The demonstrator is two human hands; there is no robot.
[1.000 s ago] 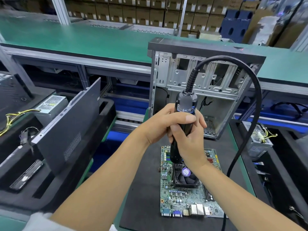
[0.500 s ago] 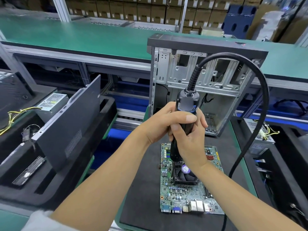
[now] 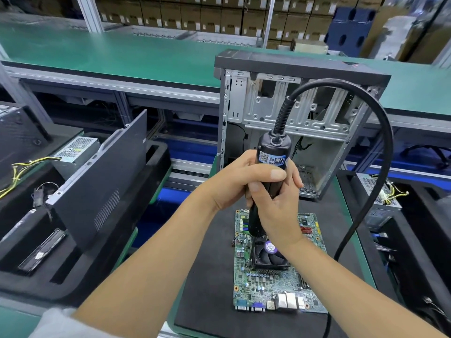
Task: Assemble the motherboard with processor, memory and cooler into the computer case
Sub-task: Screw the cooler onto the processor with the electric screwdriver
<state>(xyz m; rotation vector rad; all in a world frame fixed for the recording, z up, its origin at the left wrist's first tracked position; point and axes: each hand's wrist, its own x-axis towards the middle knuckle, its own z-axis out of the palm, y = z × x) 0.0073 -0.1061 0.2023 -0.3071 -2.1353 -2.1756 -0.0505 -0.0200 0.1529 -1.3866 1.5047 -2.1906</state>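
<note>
Upright, both hands' fingers clamp the screwdriver over the motherboard; case gutted.

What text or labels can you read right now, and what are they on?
"科得力": blue label with a QR code on the electric screwdriver, which the left hand and right hand grip.
Round purple sticker on the cooler fan: too blurred to read.
Motherboard markings: too small to read.
Cardboard boxes: no legible print.
</note>
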